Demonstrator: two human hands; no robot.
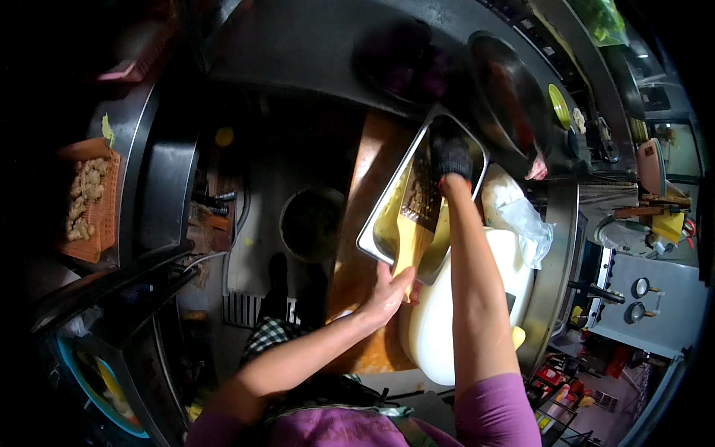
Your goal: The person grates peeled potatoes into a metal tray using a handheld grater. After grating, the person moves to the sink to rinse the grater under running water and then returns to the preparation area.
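My left hand [391,293] grips the near end of a yellow board-like grater or slicer [414,237]. The tool lies tilted in a deep rectangular stainless-steel pan [366,237], its dark, slotted-looking part towards the far end. Pale yellow-green material [385,232] shows inside the pan beside the tool. My right hand [451,153], in a dark glove with an orange cuff, is inside the far part of the pan over the tool's upper end. Shadow hides its fingers and anything under them.
The pan rests on a brown tabletop [349,274]. A large white plastic jug [435,329] and a plastic bag [525,218] crowd its right side. Beyond stands a large dark bowl [503,95]. Low on the left is a round tub [313,223]; an orange basket [103,223] holds ginger.
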